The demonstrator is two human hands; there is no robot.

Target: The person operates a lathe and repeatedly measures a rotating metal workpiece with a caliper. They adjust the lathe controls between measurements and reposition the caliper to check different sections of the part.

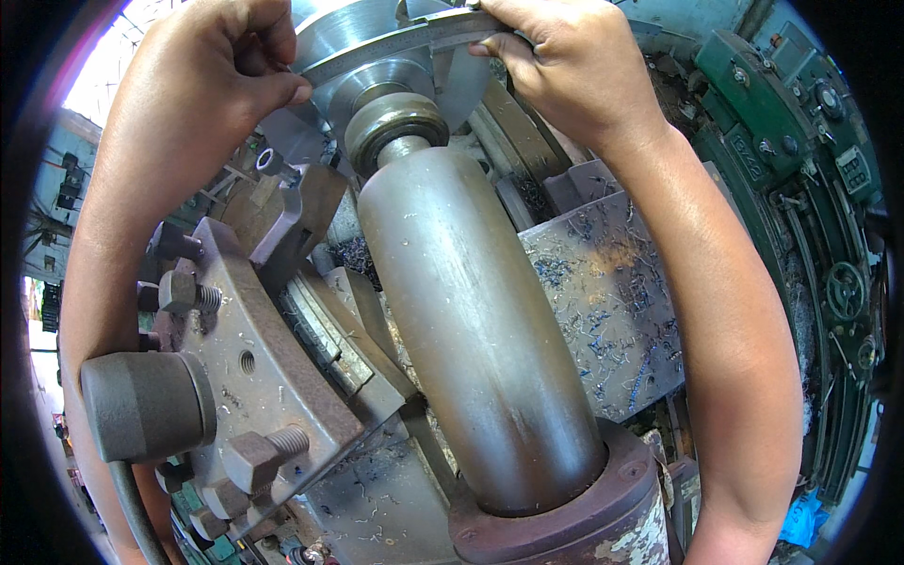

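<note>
A steel vernier caliper (381, 50) lies across the face of a shiny round metal workpiece (344, 28) at the top of the head view. My right hand (589, 71) grips the caliper's right end, with the thumb under its beam. At the beam's left end is my left hand (212, 71), its fingers curled and thumb bent in against the caliper; the exact contact is partly hidden. Below the disc, a ribbed round collar (395, 127) joins a thick steel cylinder (461, 301), which runs down toward me between my forearms.
A heavy tool post (254, 348) with large bolts and a dark-handled lever (146, 405) stands at left. Metal shavings litter the flat plate (612, 292) right of the cylinder. A green machine (782, 113) with handwheels is at far right. A brown flanged housing (565, 513) surrounds the cylinder's near end.
</note>
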